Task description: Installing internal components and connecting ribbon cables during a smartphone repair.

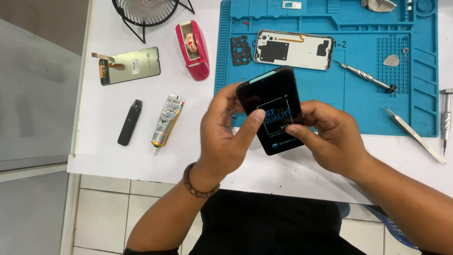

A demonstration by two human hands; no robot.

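While both hands hold it up over the near edge of the white table point(118, 156), the black phone screen panel point(276, 101) tilts a little, its top end pointing away from the person. It has a see-through film with blue print on its front. The left hand point(222, 137) is closed around the panel's left side, and its thumb point(252, 120) lies across the glass near the middle. The right hand point(330, 139) grips the right side, with 1 fingertip point(292, 128) pressed on the lower part of the glass. A brown bead bracelet point(198, 185) sits on the left wrist.

Behind the panel lies a blue repair mat point(358, 108) with little trays along its top. On the mat rests a phone back cover point(293, 48) with its inside facing up, and just beside it, to the left, is a small black frame piece point(239, 49). To the right on the mat lie a silver screwdriver point(365, 75) and a small grey pick point(391, 60). Silver tweezers point(413, 134) lie half on the mat and half on the table, and 1 more screwdriver point(446, 118) lies past the mat's right edge.

Left of the mat stands a red tape dispenser point(193, 49). Farther left lies another screen point(130, 65) with a flat cable at its end. Nearer the person lie a tube of glue point(167, 120) and a small black stick-shaped gadget point(130, 122). A black wire fan point(146, 12) stands at the far side of the table.
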